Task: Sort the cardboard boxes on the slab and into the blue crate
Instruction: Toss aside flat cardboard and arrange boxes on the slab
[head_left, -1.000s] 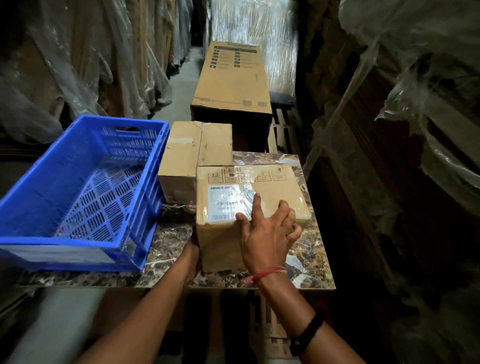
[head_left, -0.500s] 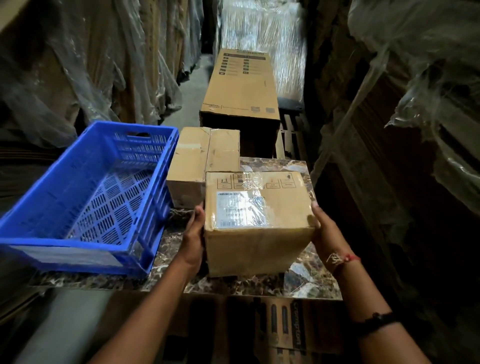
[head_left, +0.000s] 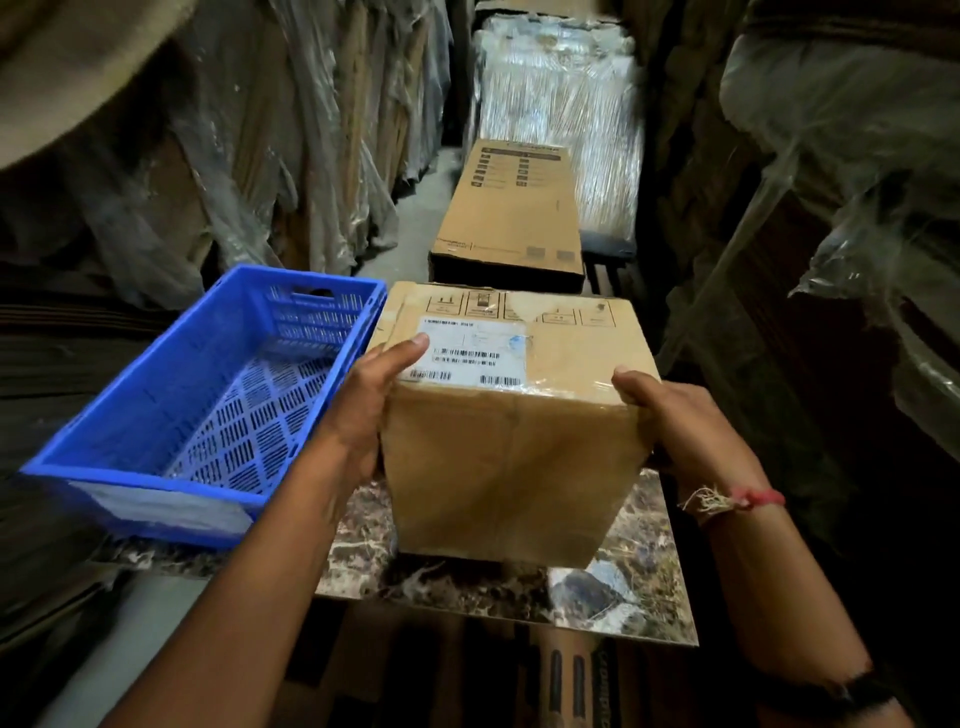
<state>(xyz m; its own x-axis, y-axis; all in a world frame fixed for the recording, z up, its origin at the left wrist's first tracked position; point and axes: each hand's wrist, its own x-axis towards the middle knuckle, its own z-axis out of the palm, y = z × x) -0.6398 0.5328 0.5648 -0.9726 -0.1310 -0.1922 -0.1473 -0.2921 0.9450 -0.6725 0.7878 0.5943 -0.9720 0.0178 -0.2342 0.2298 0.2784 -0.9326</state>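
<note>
Box (head_left: 509, 415) clamped between left hand (head_left: 374, 405) and right hand (head_left: 670, 421), thumbs over top edge, liable to drop if squeeze eases.

A plain tan cardboard box (head_left: 509, 457) is seen at the centre, covered in glossy clear film. Its top carries a white label (head_left: 472, 353) printed with black barcodes, and a row of black handling symbols (head_left: 483, 304) is stamped along its twelve o'clock edge. At nine o'clock a bright blue crate (head_left: 171, 374) is shown, its floor pierced in a slotted grid, with a whitish strip (head_left: 156, 506) on its near wall. The desk (head_left: 639, 587) is veined in dark brown, cream and grey like marble. At twelve o'clock a long brown carton (head_left: 511, 208) is marked with black print. A red and cream thread (head_left: 737, 499) is tied round the right wrist at four o'clock.
</note>
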